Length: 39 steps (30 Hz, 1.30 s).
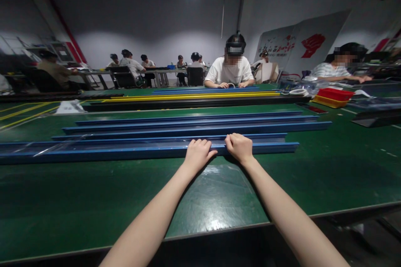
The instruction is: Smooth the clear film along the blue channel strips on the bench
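A long blue channel (125, 150) lies across the green table in front of me, its trough facing up. My left hand (198, 153) curls its fingers over the near wall of the channel, with the thumb pointing right along the front. Close by on the right, my right hand (240, 147) is closed in a fist on the same channel, nearer its right end. My fingertips are hidden inside the trough. Clear plastic film (59, 146) shows over the left part. Directly behind lie more blue channels (194, 128), roughly parallel to this one.
Farther back are a yellow strip (194, 96) and a black strip (188, 103). Across the table a co-worker (230, 69) bends over another blue piece. Red and yellow trays (335, 95) stand at the right, near a second person (332, 69). The table's front edge (219, 231) is close to me.
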Each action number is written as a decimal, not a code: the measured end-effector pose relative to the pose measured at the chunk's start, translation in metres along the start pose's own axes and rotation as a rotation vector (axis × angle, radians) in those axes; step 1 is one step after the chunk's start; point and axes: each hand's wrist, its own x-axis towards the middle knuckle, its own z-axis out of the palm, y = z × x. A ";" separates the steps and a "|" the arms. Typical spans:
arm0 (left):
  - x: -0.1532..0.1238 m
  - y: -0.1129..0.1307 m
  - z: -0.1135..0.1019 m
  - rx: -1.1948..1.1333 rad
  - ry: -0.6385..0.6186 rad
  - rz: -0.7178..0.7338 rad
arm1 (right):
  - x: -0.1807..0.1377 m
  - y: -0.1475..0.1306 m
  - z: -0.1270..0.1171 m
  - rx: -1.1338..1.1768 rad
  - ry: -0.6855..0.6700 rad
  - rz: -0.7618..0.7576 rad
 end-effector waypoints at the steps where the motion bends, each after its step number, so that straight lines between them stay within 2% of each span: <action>1: 0.000 0.000 0.000 0.002 -0.002 0.000 | 0.001 -0.001 0.000 0.001 -0.009 0.017; 16: 0.001 -0.001 -0.002 0.020 0.012 0.046 | 0.008 0.003 0.000 -0.037 -0.103 0.079; 26: 0.001 -0.006 0.002 -0.005 0.082 0.111 | 0.003 0.033 -0.002 -0.091 -0.099 0.224; 39: 0.001 -0.003 0.000 0.018 0.008 0.116 | 0.002 0.038 -0.004 -0.094 -0.095 0.299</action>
